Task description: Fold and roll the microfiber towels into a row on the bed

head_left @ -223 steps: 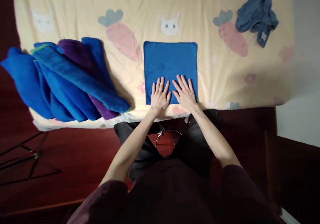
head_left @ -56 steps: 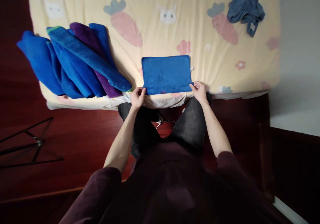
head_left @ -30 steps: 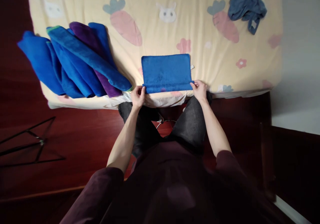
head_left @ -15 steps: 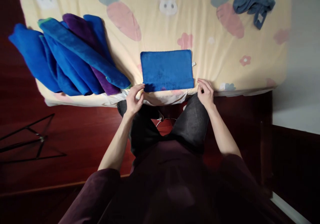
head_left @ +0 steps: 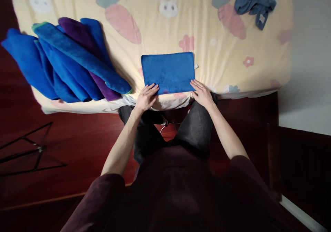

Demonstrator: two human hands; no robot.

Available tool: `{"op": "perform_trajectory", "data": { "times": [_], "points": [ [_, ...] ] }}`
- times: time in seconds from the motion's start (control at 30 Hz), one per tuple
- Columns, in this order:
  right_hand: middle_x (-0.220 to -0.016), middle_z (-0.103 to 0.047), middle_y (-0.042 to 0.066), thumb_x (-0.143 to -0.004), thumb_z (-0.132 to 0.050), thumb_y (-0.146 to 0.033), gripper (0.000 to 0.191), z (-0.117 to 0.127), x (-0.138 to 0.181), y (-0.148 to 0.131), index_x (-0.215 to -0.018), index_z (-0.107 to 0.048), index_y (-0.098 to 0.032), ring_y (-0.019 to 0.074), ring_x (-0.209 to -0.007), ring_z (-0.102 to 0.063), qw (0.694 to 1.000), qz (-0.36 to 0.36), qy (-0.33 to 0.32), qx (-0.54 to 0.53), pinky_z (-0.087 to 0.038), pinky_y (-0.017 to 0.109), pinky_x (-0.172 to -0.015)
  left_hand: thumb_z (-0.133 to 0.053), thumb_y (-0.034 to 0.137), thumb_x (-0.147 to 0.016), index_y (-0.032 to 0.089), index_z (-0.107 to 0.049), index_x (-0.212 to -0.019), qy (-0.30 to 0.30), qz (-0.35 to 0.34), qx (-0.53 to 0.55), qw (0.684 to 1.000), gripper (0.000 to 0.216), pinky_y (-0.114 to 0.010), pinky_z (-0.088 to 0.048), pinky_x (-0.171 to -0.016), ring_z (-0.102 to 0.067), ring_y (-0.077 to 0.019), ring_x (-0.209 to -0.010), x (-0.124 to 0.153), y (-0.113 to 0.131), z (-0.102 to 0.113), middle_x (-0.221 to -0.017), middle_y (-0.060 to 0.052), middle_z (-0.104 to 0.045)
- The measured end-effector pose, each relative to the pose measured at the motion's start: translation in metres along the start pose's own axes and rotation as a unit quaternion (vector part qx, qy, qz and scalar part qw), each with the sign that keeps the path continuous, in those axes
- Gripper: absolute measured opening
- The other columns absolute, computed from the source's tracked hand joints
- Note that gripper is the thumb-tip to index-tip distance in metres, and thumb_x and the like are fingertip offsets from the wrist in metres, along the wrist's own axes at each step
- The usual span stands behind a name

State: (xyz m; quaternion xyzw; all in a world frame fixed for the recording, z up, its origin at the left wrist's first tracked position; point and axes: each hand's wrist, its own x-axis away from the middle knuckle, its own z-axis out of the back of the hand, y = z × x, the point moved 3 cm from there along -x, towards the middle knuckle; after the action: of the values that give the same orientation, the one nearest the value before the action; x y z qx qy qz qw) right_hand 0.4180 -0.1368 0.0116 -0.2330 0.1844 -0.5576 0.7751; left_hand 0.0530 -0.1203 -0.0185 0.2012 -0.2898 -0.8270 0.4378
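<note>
A blue towel lies flat as a rectangle near the front edge of the bed, with a small white tag at its right side. On its near left corner rests my left hand, fingers stretched out and palm down. My right hand lies the same way over the near right corner, its fingertips on the cloth. Neither hand grips the towel. Both near corners are hidden under the fingers.
Several blue and purple towels lie in an overlapping pile at the left of the bed. A crumpled grey-blue cloth is at the far right. Black stand legs are on the red floor, lower left. A pale wall borders the right.
Both hands have moved inward from beside the towel onto its near corners. Their fingers have gone from curled to flat. The whole view has shifted slightly.
</note>
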Motion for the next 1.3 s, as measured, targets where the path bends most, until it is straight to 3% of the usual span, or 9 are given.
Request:
{"op": "perform_trajectory", "data": {
  "times": [0.13, 0.23, 0.37, 0.57, 0.8, 1.07, 1.3],
  "points": [
    [-0.167, -0.057, 0.008, -0.099, -0.06, -0.014, 0.061, 0.0, -0.003, 0.003, -0.16, -0.062, -0.019, 0.0283, -0.16, -0.049, 0.999, -0.032, 0.014, 0.003, -0.038, 0.054, -0.139, -0.051, 0.027, -0.098, 0.024, -0.066, -0.153, 0.011, 0.0, 0.017, 1.0, 0.057, -0.062, -0.033, -0.136, -0.05, -0.0296, -0.159, 0.001, -0.005, 0.002, -0.163, -0.008, -0.062],
    [-0.171, -0.053, 0.008, -0.097, -0.061, -0.013, 0.063, 0.003, -0.002, 0.005, -0.159, -0.063, -0.02, 0.0308, -0.16, -0.049, 0.998, -0.057, 0.023, 0.012, -0.039, 0.058, -0.137, -0.052, 0.025, -0.095, 0.024, -0.07, -0.145, 0.084, 0.015, 0.04, 0.996, 0.053, -0.057, -0.04, -0.133, -0.057, -0.0287, -0.153, 0.003, -0.011, 0.002, -0.155, -0.008, -0.068],
    [-0.168, -0.056, 0.008, -0.097, -0.056, -0.011, 0.063, 0.007, -0.001, 0.007, -0.159, -0.062, -0.022, 0.0315, -0.157, -0.05, 0.996, -0.081, 0.034, 0.023, -0.039, 0.058, -0.137, -0.06, 0.032, -0.096, 0.023, -0.075, -0.134, 0.18, 0.044, 0.048, 0.981, 0.042, -0.055, -0.046, -0.128, -0.062, -0.0303, -0.145, 0.009, -0.016, 0.0, -0.148, -0.011, -0.072],
    [-0.155, -0.065, 0.011, -0.099, -0.053, -0.013, 0.055, 0.006, -0.002, 0.011, -0.151, -0.069, -0.022, 0.0334, -0.147, -0.057, 0.995, -0.07, 0.059, 0.047, -0.046, 0.057, -0.132, -0.056, 0.05, -0.105, 0.02, -0.077, -0.126, 0.248, 0.09, 0.069, 0.962, 0.042, -0.049, -0.054, -0.118, -0.071, -0.0289, -0.13, 0.012, -0.016, 0.005, -0.134, -0.014, -0.077],
    [-0.143, -0.072, 0.012, -0.102, -0.048, -0.018, 0.048, 0.006, -0.002, 0.009, -0.143, -0.073, -0.023, 0.0348, -0.138, -0.061, 0.994, -0.065, 0.076, 0.047, -0.051, 0.057, -0.126, -0.053, 0.071, -0.106, 0.019, -0.078, -0.116, 0.27, 0.15, 0.091, 0.947, 0.059, -0.043, -0.057, -0.107, -0.074, -0.0273, -0.115, 0.011, -0.019, 0.005, -0.118, -0.014, -0.08],
    [-0.141, -0.071, 0.013, -0.094, -0.056, -0.014, 0.053, 0.007, -0.003, 0.01, -0.143, -0.074, -0.023, 0.0362, -0.136, -0.06, 0.995, -0.064, 0.066, 0.031, -0.05, 0.059, -0.125, -0.058, 0.069, -0.103, 0.019, -0.077, -0.114, 0.262, 0.162, 0.074, 0.948, 0.054, -0.041, -0.056, -0.099, -0.071, -0.0265, -0.107, 0.012, -0.023, 0.006, -0.114, -0.013, -0.078],
    [-0.131, -0.071, 0.013, -0.101, -0.053, -0.018, 0.038, 0.005, -0.004, 0.013, -0.131, -0.077, -0.024, 0.0355, -0.13, -0.062, 0.993, -0.071, 0.079, 0.046, -0.053, 0.057, -0.12, -0.058, 0.068, -0.104, 0.021, -0.071, -0.107, 0.283, 0.157, 0.098, 0.941, 0.049, -0.039, -0.054, -0.092, -0.065, -0.0251, -0.095, 0.011, -0.026, 0.005, -0.1, -0.01, -0.069]
  ]
}}
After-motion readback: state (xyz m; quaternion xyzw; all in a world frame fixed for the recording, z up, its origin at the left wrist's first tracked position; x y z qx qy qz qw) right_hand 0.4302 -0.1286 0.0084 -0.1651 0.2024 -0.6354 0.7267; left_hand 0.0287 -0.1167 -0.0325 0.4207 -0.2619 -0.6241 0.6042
